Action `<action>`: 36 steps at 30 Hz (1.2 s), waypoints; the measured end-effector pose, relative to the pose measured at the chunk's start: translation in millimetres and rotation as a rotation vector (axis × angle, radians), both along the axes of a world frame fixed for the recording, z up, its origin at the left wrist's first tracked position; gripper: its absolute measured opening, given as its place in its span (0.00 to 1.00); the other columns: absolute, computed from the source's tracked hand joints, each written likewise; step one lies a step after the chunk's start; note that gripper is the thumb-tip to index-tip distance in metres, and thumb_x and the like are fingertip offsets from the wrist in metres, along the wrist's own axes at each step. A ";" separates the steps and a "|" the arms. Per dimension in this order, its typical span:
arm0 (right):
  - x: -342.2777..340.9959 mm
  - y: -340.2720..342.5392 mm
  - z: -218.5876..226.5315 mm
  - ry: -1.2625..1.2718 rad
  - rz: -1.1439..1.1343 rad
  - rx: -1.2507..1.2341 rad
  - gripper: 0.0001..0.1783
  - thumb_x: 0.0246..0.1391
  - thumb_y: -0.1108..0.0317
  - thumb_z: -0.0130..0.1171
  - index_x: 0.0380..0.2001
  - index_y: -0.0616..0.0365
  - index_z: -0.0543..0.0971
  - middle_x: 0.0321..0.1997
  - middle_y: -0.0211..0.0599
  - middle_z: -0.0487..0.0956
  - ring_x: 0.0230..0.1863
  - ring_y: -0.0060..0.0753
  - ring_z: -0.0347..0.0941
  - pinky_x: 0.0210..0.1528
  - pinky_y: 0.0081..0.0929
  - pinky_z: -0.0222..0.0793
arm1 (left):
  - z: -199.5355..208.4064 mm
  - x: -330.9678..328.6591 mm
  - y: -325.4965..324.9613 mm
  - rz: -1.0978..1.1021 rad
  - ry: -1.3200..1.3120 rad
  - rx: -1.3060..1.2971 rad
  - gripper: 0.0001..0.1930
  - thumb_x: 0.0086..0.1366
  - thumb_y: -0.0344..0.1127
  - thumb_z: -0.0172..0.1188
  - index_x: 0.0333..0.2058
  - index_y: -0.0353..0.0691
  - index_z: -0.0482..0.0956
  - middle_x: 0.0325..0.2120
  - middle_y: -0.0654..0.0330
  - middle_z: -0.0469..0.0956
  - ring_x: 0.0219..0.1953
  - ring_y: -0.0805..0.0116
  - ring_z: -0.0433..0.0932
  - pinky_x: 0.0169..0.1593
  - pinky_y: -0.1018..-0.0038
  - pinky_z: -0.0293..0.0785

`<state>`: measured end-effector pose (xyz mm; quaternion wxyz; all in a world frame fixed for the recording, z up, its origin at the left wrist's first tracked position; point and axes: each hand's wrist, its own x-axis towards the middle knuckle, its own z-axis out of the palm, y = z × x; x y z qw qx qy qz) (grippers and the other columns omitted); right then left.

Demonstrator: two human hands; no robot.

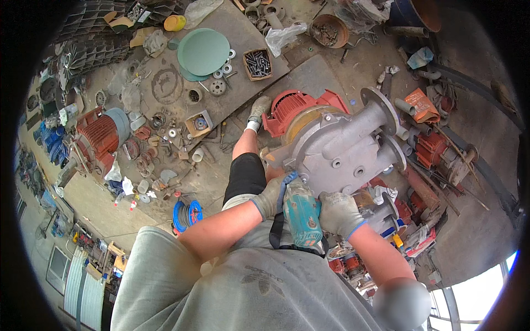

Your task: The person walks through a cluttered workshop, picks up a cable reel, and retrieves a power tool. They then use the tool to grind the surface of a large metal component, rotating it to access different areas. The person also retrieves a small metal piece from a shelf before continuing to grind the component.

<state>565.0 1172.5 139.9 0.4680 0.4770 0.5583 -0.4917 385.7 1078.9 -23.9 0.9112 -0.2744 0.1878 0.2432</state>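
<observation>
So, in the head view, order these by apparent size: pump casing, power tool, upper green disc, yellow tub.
Pump casing
Power tool and upper green disc: too alike to rank, with the tool nearer the camera
Yellow tub

Two hands [270, 198] [339, 214] — one power tool [302, 216], one blue reel [178, 216].

Both forearms [223, 229] reach inward, the gloved left hand [268, 201] near the gloved right hand [340, 213].
</observation>
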 end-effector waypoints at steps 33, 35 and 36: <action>127.2 -313.8 -12.2 0.094 -0.647 0.417 0.29 0.50 0.54 0.62 0.52 0.60 0.77 0.39 0.58 0.84 0.45 0.60 0.81 0.49 0.51 0.75 | 6.2 126.9 -144.1 -0.386 0.039 -0.018 0.19 0.78 0.48 0.48 0.42 0.38 0.79 0.41 0.52 0.83 0.45 0.58 0.81 0.56 0.62 0.76; 125.3 -305.0 -20.4 0.096 -0.648 0.455 0.27 0.50 0.54 0.62 0.49 0.60 0.78 0.39 0.58 0.84 0.45 0.59 0.81 0.48 0.50 0.75 | 0.2 125.9 -136.4 -0.389 0.006 -0.162 0.17 0.77 0.48 0.51 0.40 0.40 0.79 0.37 0.54 0.82 0.41 0.58 0.81 0.54 0.60 0.77; 124.0 -300.2 -21.9 0.104 -0.595 0.488 0.26 0.50 0.54 0.62 0.48 0.60 0.78 0.39 0.57 0.84 0.45 0.59 0.81 0.48 0.50 0.76 | 0.2 125.0 -132.9 -0.419 0.007 -0.192 0.17 0.77 0.48 0.51 0.40 0.40 0.78 0.36 0.54 0.82 0.41 0.58 0.81 0.53 0.60 0.77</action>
